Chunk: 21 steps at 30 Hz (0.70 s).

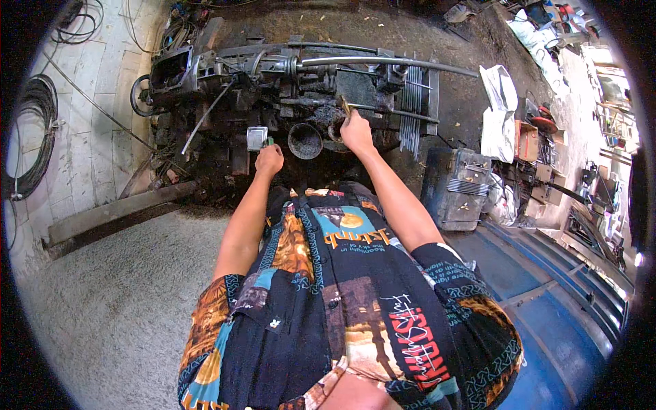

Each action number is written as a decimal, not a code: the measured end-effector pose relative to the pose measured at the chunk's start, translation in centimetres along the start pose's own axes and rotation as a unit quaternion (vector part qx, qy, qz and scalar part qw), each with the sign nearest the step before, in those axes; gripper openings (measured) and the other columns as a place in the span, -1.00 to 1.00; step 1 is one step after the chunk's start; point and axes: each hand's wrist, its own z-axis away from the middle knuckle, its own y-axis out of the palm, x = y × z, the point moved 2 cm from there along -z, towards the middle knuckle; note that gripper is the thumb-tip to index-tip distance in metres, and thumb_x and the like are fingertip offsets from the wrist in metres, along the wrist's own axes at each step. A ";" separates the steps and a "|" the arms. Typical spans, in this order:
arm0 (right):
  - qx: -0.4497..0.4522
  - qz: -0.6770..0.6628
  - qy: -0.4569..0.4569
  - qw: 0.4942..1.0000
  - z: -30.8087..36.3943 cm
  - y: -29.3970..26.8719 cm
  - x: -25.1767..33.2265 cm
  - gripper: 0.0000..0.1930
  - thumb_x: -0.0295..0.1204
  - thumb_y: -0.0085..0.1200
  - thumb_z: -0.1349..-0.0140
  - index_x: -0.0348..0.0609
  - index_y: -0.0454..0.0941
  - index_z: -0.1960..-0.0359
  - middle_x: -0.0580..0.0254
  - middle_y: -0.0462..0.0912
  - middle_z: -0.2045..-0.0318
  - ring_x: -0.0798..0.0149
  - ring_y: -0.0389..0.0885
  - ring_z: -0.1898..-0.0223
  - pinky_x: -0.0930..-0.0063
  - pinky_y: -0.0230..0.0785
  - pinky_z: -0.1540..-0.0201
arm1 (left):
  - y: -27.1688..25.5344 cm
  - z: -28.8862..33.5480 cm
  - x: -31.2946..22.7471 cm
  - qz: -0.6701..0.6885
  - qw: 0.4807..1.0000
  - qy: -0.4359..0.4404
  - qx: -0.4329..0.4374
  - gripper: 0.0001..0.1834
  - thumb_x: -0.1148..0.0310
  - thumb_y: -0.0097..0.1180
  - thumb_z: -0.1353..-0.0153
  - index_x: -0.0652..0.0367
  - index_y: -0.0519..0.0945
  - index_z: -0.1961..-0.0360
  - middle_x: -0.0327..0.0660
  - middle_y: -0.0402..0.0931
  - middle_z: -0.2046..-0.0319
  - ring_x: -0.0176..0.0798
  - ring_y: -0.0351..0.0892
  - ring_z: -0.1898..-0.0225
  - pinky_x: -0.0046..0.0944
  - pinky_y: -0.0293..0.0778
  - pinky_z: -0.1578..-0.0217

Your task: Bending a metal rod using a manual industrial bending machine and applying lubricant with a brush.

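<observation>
My left hand (269, 160) is closed at the near side of a dark, greasy machine (273, 66). Its fingers grip a small green piece beside a pale square-faced object (257, 138); whether the two are one thing I cannot tell. Further right, my right hand (357, 132) is wrapped round a slim yellowish-brown tool (344, 106), its far end over the machine's dark middle. The tool's kind does not show clearly. Between my hands sits a round dark metal bowl (305, 141). Part of another round vessel (335, 130) shows beside my right hand.
Long metal rods (389, 61) run along the machine's right half, and thin rods (411, 102) are bundled across its end. A grey case (456, 190) with rods on top stands at right, near a white sack (499, 113). Coiled cable (37, 137) hangs at far left.
</observation>
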 end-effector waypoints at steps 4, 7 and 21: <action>-0.038 -0.016 0.010 0.999 -0.7 -0.5 0.0 -0.64 -0.35 -0.13 -0.26 -0.28 0.44 -0.02 -0.44 0.58 0.31 -0.37 0.57 0.20 -0.14 0.41 0.06 | 0.4 0.4 0.1 0.039 0.999 -0.018 -0.014 -0.77 0.27 -0.05 -0.23 0.01 0.60 0.18 0.04 0.60 0.16 0.15 0.58 0.09 0.06 0.51 0.10; -0.045 -0.013 -0.006 0.999 -2.9 -1.6 1.3 -0.62 -0.37 -0.14 -0.24 -0.33 0.39 -0.04 -0.39 0.60 0.29 -0.34 0.59 0.19 -0.13 0.43 0.07 | -0.4 1.0 -0.7 0.038 0.999 -0.033 -0.006 -0.76 0.25 -0.04 -0.24 0.00 0.60 0.16 0.04 0.61 0.18 0.16 0.58 0.10 0.07 0.50 0.10; 0.002 0.046 -0.011 0.999 -2.3 -0.9 1.4 -0.67 -0.40 -0.08 -0.19 -0.38 0.47 0.09 -0.41 0.60 0.25 -0.34 0.59 0.16 -0.10 0.43 0.04 | 0.6 -1.6 1.1 0.000 0.997 0.060 0.050 -0.76 0.24 0.02 -0.21 0.06 0.58 0.15 0.06 0.61 0.18 0.16 0.58 0.11 0.05 0.51 0.11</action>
